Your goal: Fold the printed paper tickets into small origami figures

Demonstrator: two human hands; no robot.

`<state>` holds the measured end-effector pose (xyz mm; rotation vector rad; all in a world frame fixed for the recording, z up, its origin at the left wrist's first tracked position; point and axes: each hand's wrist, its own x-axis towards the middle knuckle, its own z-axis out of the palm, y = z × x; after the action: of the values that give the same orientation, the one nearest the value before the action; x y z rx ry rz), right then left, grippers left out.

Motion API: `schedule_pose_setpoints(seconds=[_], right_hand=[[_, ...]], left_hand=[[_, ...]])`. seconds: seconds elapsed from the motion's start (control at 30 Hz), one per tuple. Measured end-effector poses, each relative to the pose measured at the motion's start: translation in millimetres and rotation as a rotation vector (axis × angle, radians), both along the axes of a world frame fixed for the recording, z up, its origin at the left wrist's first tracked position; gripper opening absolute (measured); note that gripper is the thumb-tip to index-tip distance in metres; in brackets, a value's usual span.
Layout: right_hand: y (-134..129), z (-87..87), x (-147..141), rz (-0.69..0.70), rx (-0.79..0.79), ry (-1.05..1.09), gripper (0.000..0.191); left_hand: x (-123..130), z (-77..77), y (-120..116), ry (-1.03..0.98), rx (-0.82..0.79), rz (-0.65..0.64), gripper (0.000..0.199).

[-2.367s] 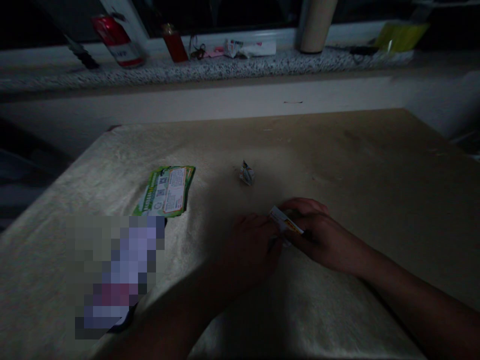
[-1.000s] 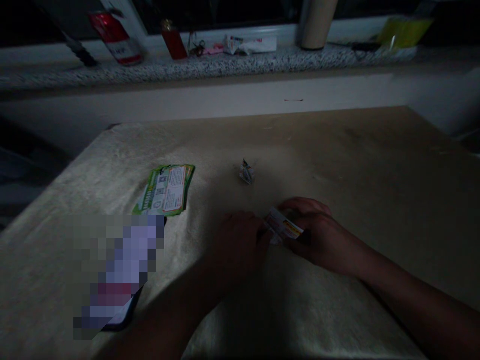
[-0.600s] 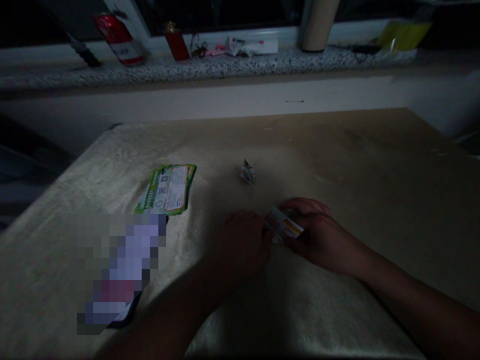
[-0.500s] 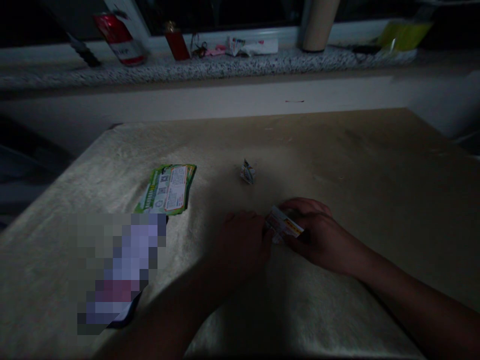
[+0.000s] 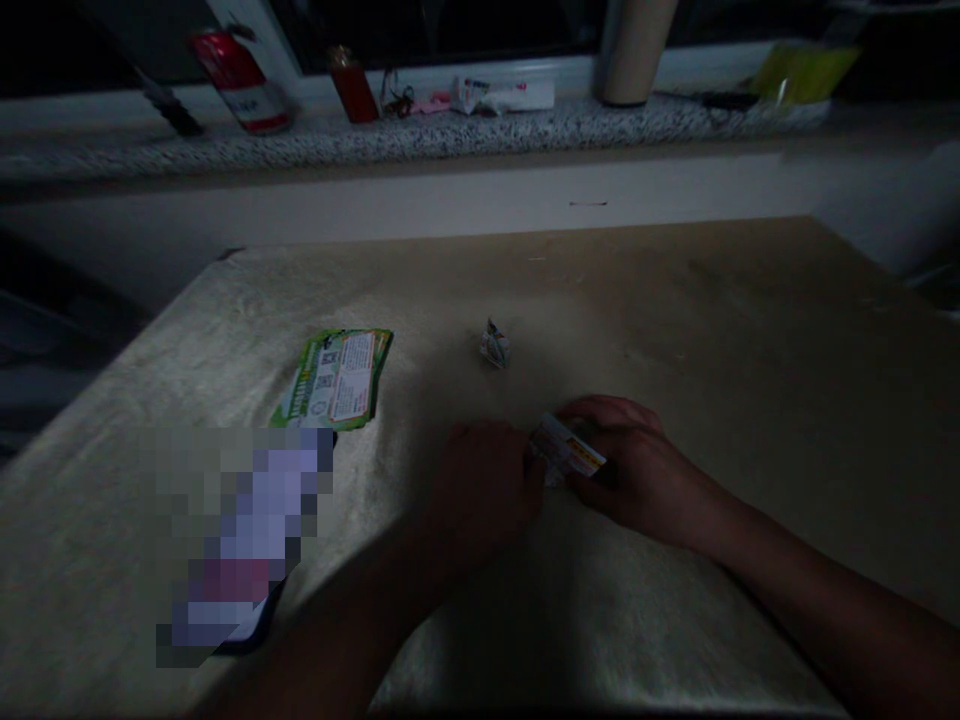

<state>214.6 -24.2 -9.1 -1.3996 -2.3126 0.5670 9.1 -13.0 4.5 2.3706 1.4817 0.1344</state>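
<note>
A small folded piece of printed paper, whitish with a yellow strip, is held between my two hands just above or on the table. My left hand is closed on its left end, the thumb pointing toward me. My right hand pinches the right end, fingers behind and thumb in front. Beyond my hands stands a small folded paper piece with a pointed tip. Dim light and shadow hide the fingertips in part.
A stack of green printed leaflets lies at the left, with a phone, its screen blurred out, nearer me. On the stone windowsill are a red can, a small red bottle, a white tube and a beige cylinder.
</note>
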Motion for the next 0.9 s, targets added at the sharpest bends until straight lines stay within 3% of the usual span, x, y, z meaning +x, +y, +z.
schedule_pose_setpoints(seconds=[0.2, 0.63, 0.9], right_hand=[[7, 4.3, 8, 0.125, -0.025, 0.073, 0.020], [1, -1.3, 3, 0.021, -0.002, 0.021, 0.018], [3, -7.7, 5, 0.029, 0.029, 0.026, 0.019]], left_hand=[[0, -0.8, 2, 0.001, -0.008, -0.009, 0.023], [1, 1.6, 3, 0.004, -0.038, 0.003, 0.025], [-2, 1.5, 2, -0.006, -0.014, -0.029, 0.026]])
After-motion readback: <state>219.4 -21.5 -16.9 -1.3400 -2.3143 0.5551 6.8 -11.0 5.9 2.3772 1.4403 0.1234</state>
